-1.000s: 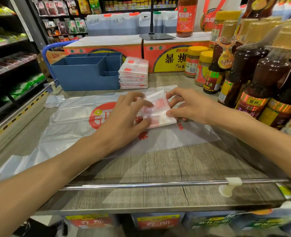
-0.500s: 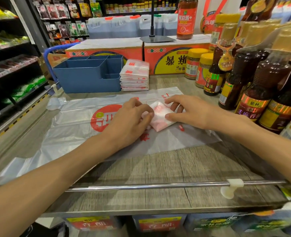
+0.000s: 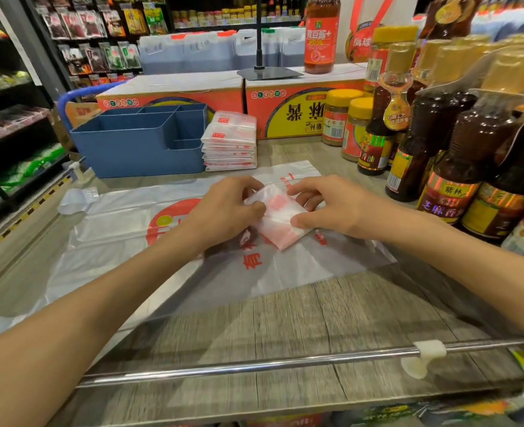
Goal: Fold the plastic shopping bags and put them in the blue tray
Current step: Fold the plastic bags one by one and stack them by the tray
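A small folded white-and-red plastic bag (image 3: 280, 218) lies on top of a flat, unfolded bag (image 3: 125, 229) spread over the wooden counter. My left hand (image 3: 223, 211) pinches the folded bag's left edge. At its right edge my right hand (image 3: 325, 204) holds it, thumb on the near side and fingers curled over the far side. The blue tray (image 3: 137, 149), with several compartments, stands at the back left. A stack of folded bags (image 3: 230, 143) sits right beside the tray, outside it.
Sauce bottles (image 3: 458, 149) and yellow-lidded jars (image 3: 347, 124) crowd the right side. Orange cartons (image 3: 285, 109) line the back. A metal rail (image 3: 285, 362) runs along the counter's near edge. Store shelves (image 3: 11, 124) stand to the left.
The bag between my hands has been folded smaller, from a wide rectangle to a compact packet. Both hands have closed in around it.
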